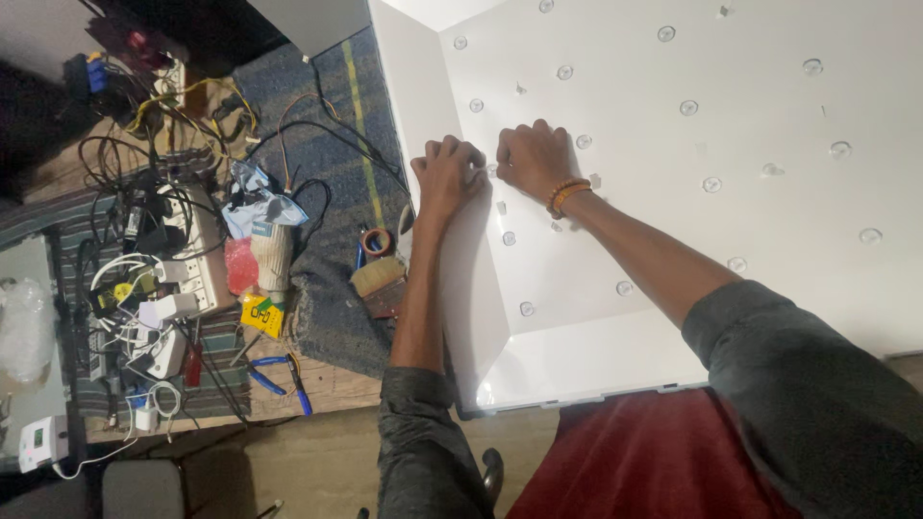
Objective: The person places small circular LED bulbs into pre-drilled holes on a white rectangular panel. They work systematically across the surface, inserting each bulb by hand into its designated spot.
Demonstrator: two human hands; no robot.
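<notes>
A: Where are the two hands?

B: Both rest on the big white panel (673,192), near its left fold. The left hand (448,178) is curled, its fingers bent down onto the panel surface. The right hand (532,159), with an orange bead bracelet (565,195) at the wrist, is also curled, just beside the left one. They nearly touch at a small clear lens (491,169). I cannot tell if either one really grips it.

A: And the panel itself?

B: It lies flat before the person, covered with many small round lenses.

A: What is left of the panel?

B: A brush (377,276), a roll of tape (377,240), blue-handled pliers (279,373), a white power strip (204,259) and tangled cables (144,154) on the desk (327,384).
</notes>
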